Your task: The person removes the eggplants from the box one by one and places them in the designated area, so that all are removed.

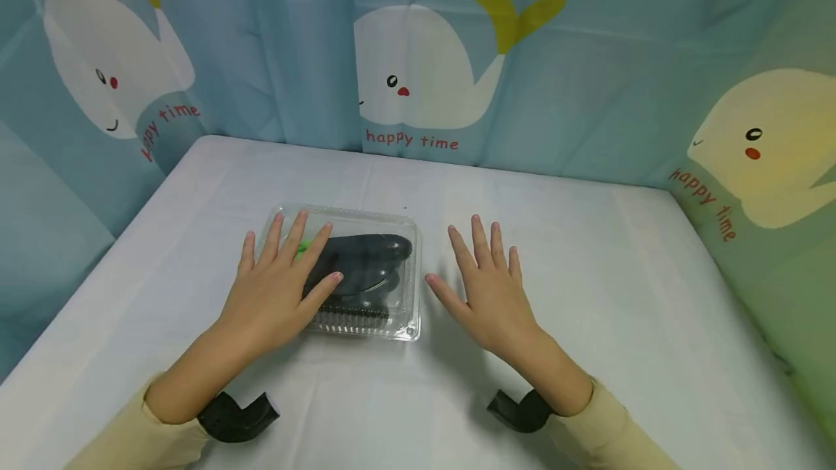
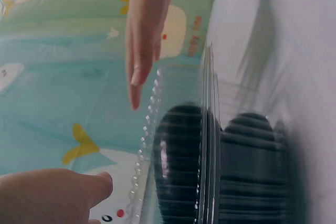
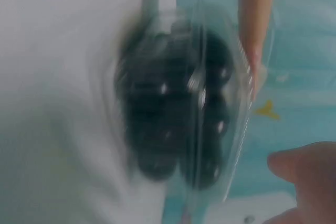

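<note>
A clear plastic clamshell box (image 1: 411, 314), lid down, lies on the white table and holds several dark, glossy eggplants (image 1: 366, 256). A bit of green (image 1: 302, 248) shows at the left end of one eggplant. My left hand (image 1: 277, 292) is spread over the left part of the box, palm down, covering some of it from the head camera. To the right of the box my right hand (image 1: 493, 299) is spread the same way, holding nothing. In the right wrist view the box (image 3: 239, 135) is blurred, with dark rounded shapes stacked inside.
A white cloth covers the tabletop (image 1: 588, 252). Behind it and at both sides hangs a blue-green curtain (image 1: 294, 35) printed with white whales. Black bands (image 1: 238, 419) sit at both wrists, below beige sleeves (image 1: 607, 419).
</note>
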`<state>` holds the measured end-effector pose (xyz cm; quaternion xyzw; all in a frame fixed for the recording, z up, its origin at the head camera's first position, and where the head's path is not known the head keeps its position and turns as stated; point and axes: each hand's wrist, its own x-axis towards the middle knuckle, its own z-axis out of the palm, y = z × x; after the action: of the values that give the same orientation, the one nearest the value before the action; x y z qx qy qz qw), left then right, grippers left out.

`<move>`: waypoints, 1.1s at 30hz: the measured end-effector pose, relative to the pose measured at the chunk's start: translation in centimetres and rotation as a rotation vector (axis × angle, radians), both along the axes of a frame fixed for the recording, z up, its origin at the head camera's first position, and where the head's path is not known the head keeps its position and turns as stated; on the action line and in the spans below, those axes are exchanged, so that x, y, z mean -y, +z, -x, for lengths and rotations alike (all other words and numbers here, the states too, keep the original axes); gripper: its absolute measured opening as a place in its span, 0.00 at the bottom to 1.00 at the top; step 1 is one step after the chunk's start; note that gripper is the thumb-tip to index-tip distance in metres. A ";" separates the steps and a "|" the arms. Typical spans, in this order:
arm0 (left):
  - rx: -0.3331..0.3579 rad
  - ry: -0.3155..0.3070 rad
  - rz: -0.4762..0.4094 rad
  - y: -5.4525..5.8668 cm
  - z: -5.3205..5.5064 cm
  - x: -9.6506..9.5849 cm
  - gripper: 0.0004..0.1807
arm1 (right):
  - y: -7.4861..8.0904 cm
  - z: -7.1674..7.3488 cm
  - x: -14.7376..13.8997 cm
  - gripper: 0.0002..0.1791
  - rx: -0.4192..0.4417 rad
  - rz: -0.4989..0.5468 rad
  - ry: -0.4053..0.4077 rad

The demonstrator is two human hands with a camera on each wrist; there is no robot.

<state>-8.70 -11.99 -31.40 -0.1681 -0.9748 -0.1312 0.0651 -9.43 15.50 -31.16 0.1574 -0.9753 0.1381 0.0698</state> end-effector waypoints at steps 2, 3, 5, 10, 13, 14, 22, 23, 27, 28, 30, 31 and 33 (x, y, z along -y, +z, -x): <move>-0.006 0.006 -0.005 0.0 -0.4 0.3 0.37 | 0.2 -0.3 0.6 0.40 -0.018 -0.001 0.038; -0.009 0.011 -0.009 -0.1 -0.7 0.5 0.37 | 0.2 -0.5 1.0 0.39 -0.030 0.002 0.059; -0.016 0.025 -0.023 -0.3 -1.2 0.9 0.37 | 0.2 -0.8 1.8 0.39 -0.044 0.003 0.098; -0.027 0.066 -0.057 -0.9 -2.4 2.6 0.37 | -0.1 -1.5 3.6 0.39 -0.039 -0.004 0.173; -0.026 0.082 -0.077 -1.3 -2.9 3.6 0.37 | -0.4 -1.5 4.6 0.39 -0.048 -0.002 0.209; -0.023 0.089 -0.087 -1.4 -3.0 4.0 0.37 | -0.4 -1.5 5.0 0.39 -0.052 0.004 0.225; -0.036 0.136 -0.209 -2.5 -3.6 6.4 0.36 | -0.7 -1.9 8.5 0.40 -0.049 0.008 0.363; -0.037 0.139 -0.218 -2.5 -3.6 6.6 0.36 | -0.7 -1.9 8.8 0.40 -0.058 0.000 0.368; -0.039 0.136 -0.283 -3.0 -3.4 6.9 0.34 | -0.8 -2.1 9.9 0.40 -0.107 -0.036 0.374; -0.047 0.134 -0.323 -3.1 -3.2 7.0 0.33 | -0.9 -2.1 10.2 0.40 -0.119 -0.049 0.376; -0.066 0.124 -0.432 -3.7 -2.8 7.2 0.30 | -1.1 -2.2 10.9 0.39 -0.145 -0.078 0.385; -0.075 0.120 -0.491 -4.0 -2.6 7.4 0.29 | -1.3 -2.2 11.2 0.39 -0.156 -0.088 0.390; -0.103 0.112 -0.602 -4.7 -2.2 7.6 0.26 | -1.4 -2.2 11.7 0.39 -0.169 -0.110 0.397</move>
<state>-6.54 -19.57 -36.12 -0.0938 -0.8953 -0.4017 0.1685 -7.18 3.84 -32.60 0.3610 -0.9219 0.0822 0.1141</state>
